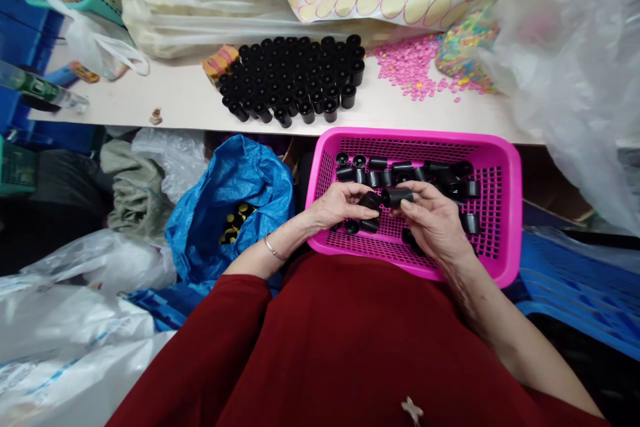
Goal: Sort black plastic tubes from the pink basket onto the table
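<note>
A pink plastic basket [500,213] rests on my lap and holds several loose black cylindrical caps [440,173]. My left hand [340,208] is inside the basket with its fingers closed round a black cap [371,201]. My right hand [434,221] is beside it, fingers pinched on another black cap [397,196]. The two held caps are close together, almost touching, above the basket floor.
On the table [185,100] beyond stand several upright black caps in a tight block [295,77], with pink beads [410,67] and a mixed-colour heap to the right. A blue bag [235,200] with yellow and black parts sits at my left knee. Plastic bags crowd both sides.
</note>
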Demonstrator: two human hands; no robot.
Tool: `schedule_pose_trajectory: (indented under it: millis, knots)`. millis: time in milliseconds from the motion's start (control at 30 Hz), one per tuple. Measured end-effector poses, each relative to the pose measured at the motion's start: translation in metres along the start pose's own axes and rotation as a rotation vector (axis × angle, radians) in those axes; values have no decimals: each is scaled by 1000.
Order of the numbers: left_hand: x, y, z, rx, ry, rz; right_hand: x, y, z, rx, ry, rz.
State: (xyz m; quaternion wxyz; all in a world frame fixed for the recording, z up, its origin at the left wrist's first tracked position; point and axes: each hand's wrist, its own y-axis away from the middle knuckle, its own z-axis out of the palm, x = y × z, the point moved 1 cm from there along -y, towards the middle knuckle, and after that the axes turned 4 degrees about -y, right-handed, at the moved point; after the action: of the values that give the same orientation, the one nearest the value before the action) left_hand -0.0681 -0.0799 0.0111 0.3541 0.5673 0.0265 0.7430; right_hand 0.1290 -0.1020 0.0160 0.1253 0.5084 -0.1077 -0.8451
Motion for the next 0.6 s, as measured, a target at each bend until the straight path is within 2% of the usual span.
schedule_pose_trajectory:
  millis: [167,267,333,433,500,600]
  knots:
    - [4,1,5,-14,225,-144,3,0,-4,24,8,-61]
    - [5,-2,6,14,328,-163,6,2,-5,46,15,-45]
    - [4,-4,4,66,286,-150,9,2,-8,77,42,-39]
    - [4,-6,-4,138,-57,-83,12,-2,-18,174,119,-69]
    - [6,-7,-9,70,-468,-9,12,-4,-26,252,155,-86]
    - [11,-8,-13,-102,-1050,124,8,-4,-34,314,154,-76]
